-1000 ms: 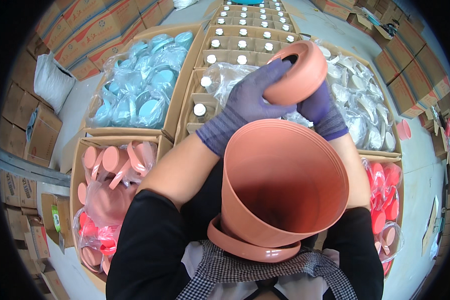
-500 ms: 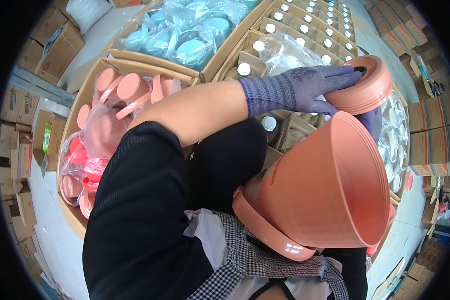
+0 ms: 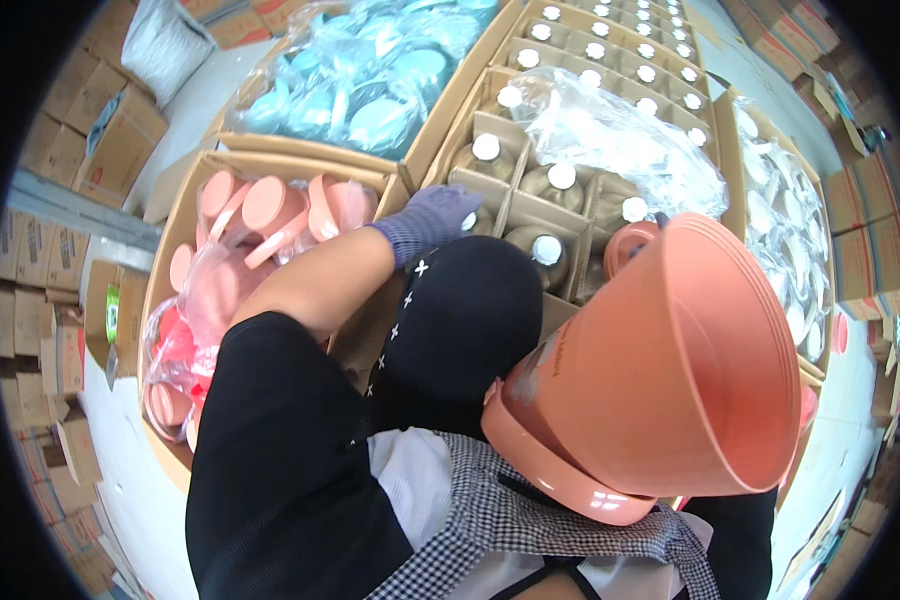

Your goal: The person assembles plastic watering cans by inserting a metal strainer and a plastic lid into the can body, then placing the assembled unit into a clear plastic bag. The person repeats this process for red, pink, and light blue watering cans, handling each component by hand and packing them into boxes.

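My left hand (image 3: 438, 218), in a purple knit glove, reaches into the divided carton. Its fingers are curled at the neck of a white-capped bottle (image 3: 470, 222), which they partly cover. A large flared pink plastic container (image 3: 620, 375) rests tilted across my lap, its wide mouth facing right. A curved pink band (image 3: 570, 490) is attached near its narrow end. Behind it, a pink ring-shaped piece (image 3: 628, 243) shows in part among the bottles. Only a dark fingertip of my right hand (image 3: 660, 219) shows at that piece's edge; the rest is hidden.
Around me stand a carton (image 3: 390, 180) of pink parts at left, a carton (image 3: 415, 155) of bagged turquoise parts at far left, and a carton (image 3: 735, 185) of bagged white pieces at right. A clear plastic bag (image 3: 620, 130) lies over the bottles. Stacked boxes (image 3: 870, 235) line the sides.
My left hand has left the pink ring-shaped piece and moved left to a bottle. The ring-shaped piece has gone down and left behind the flared container, and my right hand is mostly hidden.
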Available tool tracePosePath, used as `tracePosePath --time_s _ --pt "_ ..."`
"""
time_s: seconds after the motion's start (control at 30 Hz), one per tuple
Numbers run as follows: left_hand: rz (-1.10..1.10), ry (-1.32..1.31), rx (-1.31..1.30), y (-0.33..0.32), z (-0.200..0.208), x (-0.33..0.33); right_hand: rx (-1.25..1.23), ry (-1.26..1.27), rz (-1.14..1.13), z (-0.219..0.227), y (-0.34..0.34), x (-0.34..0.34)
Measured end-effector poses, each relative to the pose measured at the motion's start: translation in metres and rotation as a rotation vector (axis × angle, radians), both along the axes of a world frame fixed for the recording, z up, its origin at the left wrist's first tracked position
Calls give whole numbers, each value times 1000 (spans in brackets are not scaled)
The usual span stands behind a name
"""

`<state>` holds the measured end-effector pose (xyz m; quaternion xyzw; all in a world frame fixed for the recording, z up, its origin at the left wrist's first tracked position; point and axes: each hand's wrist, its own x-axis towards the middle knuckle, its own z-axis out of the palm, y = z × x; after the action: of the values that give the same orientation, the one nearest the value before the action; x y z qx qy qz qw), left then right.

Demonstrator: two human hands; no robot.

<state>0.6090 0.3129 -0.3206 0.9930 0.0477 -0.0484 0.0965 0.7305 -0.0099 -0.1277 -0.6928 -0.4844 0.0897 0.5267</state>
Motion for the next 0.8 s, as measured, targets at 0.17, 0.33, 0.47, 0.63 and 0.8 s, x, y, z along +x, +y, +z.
tracePosePath --time_s 0.17,0.33,0.47,0.63,0.8 --pt "9 -144 36 8 155 12 70 11 1 17 -7 4" --pt "2 -537 -72 -43 367 -16 137 85 8 36 -11 7" --pt "-277 -1276 -380 -131 387 -35 209 153 51 52 -12 11" --pt "-196 -1044 -659 -178 342 -43 338 203 131 89 -31 28" --pt "-358 -545 -852 -175 318 -46 573 304 437 130 -81 57"
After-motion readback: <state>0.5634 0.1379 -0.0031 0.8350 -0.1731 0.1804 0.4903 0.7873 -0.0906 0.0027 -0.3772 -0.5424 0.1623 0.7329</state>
